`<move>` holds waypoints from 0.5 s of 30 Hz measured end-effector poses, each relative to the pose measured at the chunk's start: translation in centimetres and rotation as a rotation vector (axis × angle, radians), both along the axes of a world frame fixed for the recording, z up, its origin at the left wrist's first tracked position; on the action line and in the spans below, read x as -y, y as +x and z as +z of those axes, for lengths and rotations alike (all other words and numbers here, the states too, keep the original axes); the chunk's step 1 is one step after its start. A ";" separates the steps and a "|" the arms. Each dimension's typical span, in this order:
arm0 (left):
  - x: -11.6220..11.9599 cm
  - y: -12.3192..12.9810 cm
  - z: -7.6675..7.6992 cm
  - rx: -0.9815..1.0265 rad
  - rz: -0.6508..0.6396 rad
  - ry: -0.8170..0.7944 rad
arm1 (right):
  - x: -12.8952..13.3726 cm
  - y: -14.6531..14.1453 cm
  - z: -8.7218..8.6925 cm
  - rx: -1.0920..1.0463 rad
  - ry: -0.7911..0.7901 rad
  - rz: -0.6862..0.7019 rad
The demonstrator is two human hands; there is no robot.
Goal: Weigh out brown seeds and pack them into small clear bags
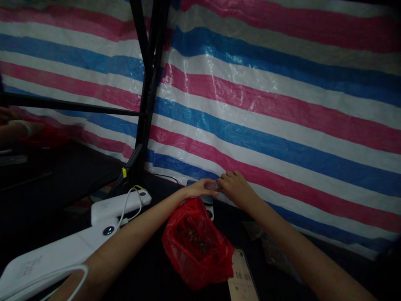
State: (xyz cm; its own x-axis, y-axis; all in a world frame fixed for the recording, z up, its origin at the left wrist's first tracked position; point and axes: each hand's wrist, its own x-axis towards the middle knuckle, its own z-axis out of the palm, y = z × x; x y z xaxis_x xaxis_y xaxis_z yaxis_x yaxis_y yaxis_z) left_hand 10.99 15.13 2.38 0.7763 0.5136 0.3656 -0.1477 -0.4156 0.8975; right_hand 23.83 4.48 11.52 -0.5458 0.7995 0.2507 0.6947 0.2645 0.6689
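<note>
White cable [87, 272] and a large white power bank [56, 251] lie nearest, near left on the dark counter [140, 274]. Red plastic bag [194, 274] at centre, mouth open, small brown pieces [191, 240] inside; lit phone [242, 282] on its near right, partly hidden by it. Small clear packet [212, 185] just past the bag's far rim, between both hands. Left hand [199, 188] pinches its left end, fingers narrow; right hand [234, 186] closed on the right end. Packet's contents too dim to tell. More clear packets [277, 255] to the right, beside the right forearm.

Handling, my judgement: grip close to the edge, small even pressure, since thin film probably slips or tears; keep the left wrist clear of the bag's rim.
</note>
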 end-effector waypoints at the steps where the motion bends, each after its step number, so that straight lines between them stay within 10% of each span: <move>1: 0.0 -0.1 0.1 0.007 -0.001 -0.020 | -0.2 -0.1 0.0 0.010 0.005 0.008; 15: -0.4 0.3 0.2 0.099 -0.046 -0.149 | -1.0 0.4 1.9 -0.108 -0.086 -0.035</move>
